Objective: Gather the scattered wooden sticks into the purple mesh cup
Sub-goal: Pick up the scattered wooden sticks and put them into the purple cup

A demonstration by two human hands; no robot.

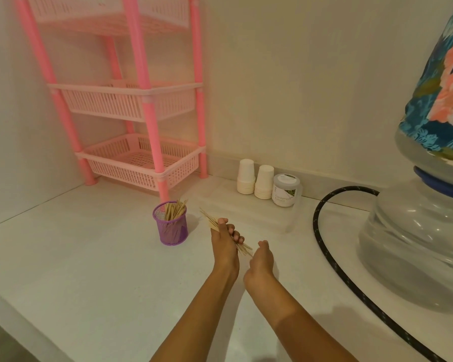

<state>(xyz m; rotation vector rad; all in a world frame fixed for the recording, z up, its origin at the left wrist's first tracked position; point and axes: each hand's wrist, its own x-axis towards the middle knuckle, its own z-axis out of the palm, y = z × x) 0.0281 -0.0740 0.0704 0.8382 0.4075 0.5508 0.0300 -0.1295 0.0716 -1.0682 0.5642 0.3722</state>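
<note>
Sticks (213, 221) clamped in left hand (224, 244), right hand (259, 259) loosely curled at their tail, so square the bundle, swing to ten o'clock, drop upright into purple cup (171, 226).

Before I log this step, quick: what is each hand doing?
Left hand: closed around a bundle of wooden sticks.
Right hand: loosely curled beside the sticks' near ends; holding anything cannot be told.

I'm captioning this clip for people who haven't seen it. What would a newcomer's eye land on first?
Probably the bright pink basket rack standing in the back left corner, and the big water jug with its flowered cover at the right edge. Then the centre: the left hand gripping a bundle of wooden sticks beside the purple mesh cup, which already holds sticks.
</note>
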